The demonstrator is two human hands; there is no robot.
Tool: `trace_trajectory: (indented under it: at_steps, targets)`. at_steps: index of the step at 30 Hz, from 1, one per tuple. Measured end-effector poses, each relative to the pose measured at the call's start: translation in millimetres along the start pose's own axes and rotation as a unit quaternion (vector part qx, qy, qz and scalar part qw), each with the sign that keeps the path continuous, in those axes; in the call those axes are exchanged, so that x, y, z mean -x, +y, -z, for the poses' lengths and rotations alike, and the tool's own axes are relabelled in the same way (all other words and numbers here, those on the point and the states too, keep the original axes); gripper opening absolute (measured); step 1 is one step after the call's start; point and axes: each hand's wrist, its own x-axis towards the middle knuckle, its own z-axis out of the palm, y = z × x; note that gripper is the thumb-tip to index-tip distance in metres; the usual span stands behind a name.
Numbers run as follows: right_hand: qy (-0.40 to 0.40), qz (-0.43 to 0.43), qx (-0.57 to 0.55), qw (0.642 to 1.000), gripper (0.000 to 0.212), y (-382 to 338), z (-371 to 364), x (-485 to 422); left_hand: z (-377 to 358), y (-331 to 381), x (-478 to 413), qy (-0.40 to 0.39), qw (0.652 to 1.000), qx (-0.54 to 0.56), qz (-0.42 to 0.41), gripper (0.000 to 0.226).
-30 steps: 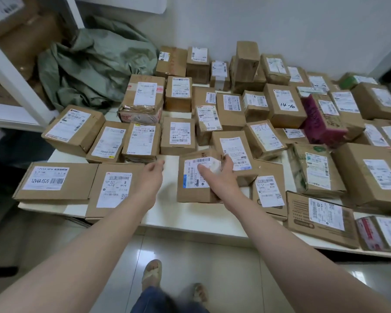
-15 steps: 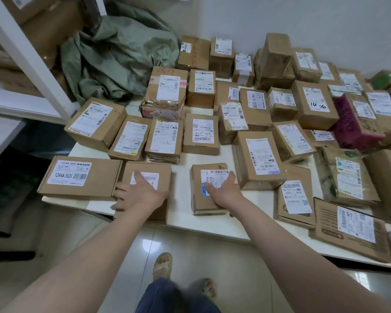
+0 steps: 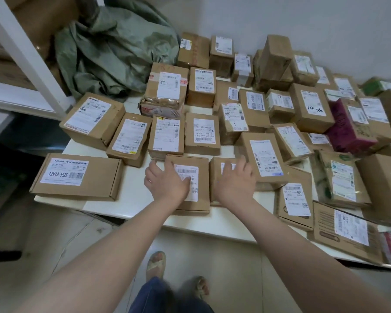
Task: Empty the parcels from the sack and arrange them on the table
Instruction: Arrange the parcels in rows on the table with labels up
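Note:
Several brown cardboard parcels with white labels cover the white table (image 3: 136, 199). My left hand (image 3: 167, 181) lies flat, fingers spread, on a flat labelled parcel (image 3: 201, 175) near the front edge. My right hand (image 3: 235, 181) rests with straight fingers on a smaller parcel (image 3: 215, 177) right beside it; the two boxes sit side by side, touching. The crumpled green sack (image 3: 113, 46) lies at the table's back left.
A long flat box marked 12V4A-5525 (image 3: 77, 176) sits at the front left corner. A dark red parcel (image 3: 348, 127) stands at the right. A white shelf post (image 3: 25, 55) rises on the left. My sandalled feet (image 3: 156, 265) stand on the tiled floor below.
My left hand has slid the flat parcel rightward, away from the long box, up against the small parcel. My right hand has pushed that small parcel slightly back toward the other boxes.

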Motion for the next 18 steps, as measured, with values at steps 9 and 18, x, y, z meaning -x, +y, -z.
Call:
trace_trajectory:
  at_steps: [9,18]
  targets:
    - [-0.045,0.236,-0.126,0.962,0.046,-106.2,-14.9,3.6,80.4,-113.5,-62.5,0.001,0.989,-0.036,0.141,0.098]
    - [-0.089,0.315,-0.104,0.939,0.042,-167.8,-36.5,-0.2,86.6,-184.6,-82.9,-0.138,0.975,-0.022,0.174,0.113]
